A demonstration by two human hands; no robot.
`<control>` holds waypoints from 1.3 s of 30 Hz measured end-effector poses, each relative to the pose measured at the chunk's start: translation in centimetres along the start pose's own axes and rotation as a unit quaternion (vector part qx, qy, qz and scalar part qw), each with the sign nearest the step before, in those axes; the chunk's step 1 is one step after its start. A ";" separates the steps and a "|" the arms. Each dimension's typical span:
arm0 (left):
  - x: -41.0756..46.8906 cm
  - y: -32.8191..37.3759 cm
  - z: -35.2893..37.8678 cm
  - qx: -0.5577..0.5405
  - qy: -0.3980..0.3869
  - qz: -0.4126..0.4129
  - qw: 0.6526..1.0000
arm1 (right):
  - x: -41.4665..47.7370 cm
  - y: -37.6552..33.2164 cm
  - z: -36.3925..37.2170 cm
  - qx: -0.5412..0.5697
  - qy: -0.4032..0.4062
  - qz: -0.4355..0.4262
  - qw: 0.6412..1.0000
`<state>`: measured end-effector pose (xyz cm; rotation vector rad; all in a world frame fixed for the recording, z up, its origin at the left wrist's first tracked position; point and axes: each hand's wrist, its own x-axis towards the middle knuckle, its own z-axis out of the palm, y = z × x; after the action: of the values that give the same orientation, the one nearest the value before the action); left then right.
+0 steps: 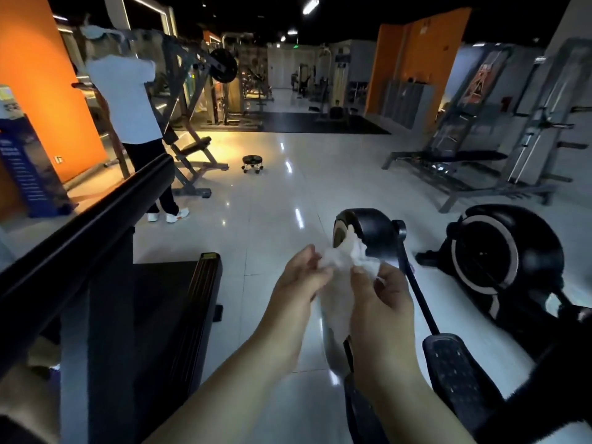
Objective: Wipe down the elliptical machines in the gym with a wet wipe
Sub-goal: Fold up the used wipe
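Observation:
A crumpled white wet wipe point(339, 283) hangs between both my hands in the lower middle of the head view. My left hand point(301, 283) pinches its upper left part with thumb and fingertips. My right hand point(381, 299) pinches its upper right part. Directly beyond the wipe sits a black elliptical machine point(371, 235) with a rounded flywheel housing, a crank arm and a ribbed pedal point(455, 373) at my lower right. A second black elliptical point(503, 261) with a white ring on its housing stands to the right.
A black treadmill with a handrail point(96, 213) and deck point(179, 315) fills the left. A person in a white shirt point(128, 100) stands at a weight machine at far left. A small wheeled stool point(252, 163) sits on the glossy tile floor. Benches and racks point(480, 161) line the right.

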<state>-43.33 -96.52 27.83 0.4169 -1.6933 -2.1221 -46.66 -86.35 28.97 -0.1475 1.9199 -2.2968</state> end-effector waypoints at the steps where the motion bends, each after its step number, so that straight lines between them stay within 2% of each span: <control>1: 1.3 0.0 -1.0 0.014 -0.006 -0.009 1.000 | 0.6 0.3 0.6 -0.008 -0.008 0.002 1.000; 4: 4.9 -0.4 -3.5 0.055 -0.004 -0.026 0.998 | 2.7 1.3 2.6 -0.015 -0.013 0.014 1.000; 8: 8.9 -1.4 -6.1 0.084 0.045 -0.023 0.995 | 6.1 3.2 5.4 -0.009 -0.040 0.040 0.998; 11: 11.2 -2.0 -7.7 0.101 0.069 -0.020 0.992 | 8.8 5.0 7.2 0.024 -0.010 0.093 0.995; 16: 14.4 -2.7 -10.0 0.075 0.067 -0.074 0.992 | 12.7 7.3 9.6 0.006 0.018 0.075 0.997; 18: 15.7 -2.9 -10.9 0.068 0.075 -0.073 0.992 | 14.0 8.6 11.0 0.022 -0.008 0.080 0.997; 21: 18.1 -3.5 -12.4 0.079 0.134 -0.039 0.987 | 16.3 10.7 13.1 0.067 -0.071 0.124 0.987; 26: 22.9 -4.7 -13.8 0.092 0.188 -0.015 0.978 | 21.2 12.3 14.7 -0.004 -0.192 0.148 0.970; 30: 28.9 -5.4 -14.2 0.175 0.137 0.013 0.975 | 27.8 14.0 15.1 -0.050 -0.171 0.123 0.976; 35: 37.7 -6.3 -13.2 0.267 -0.020 -0.011 0.963 | 36.8 13.9 14.6 -0.145 -0.180 0.075 0.970; 37: 41.2 -6.9 -12.7 0.293 -0.028 -0.010 0.956 | 40.3 13.7 14.5 -0.161 -0.176 0.061 0.969; 39: 44.5 -7.4 -12.7 0.303 -0.005 0.009 0.953 | 43.4 13.6 15.0 -0.190 -0.164 0.035 0.967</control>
<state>-77.46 -127.24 18.25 0.5531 -2.3262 -1.5487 -86.26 -110.77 17.52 -0.4615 2.1148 -1.7057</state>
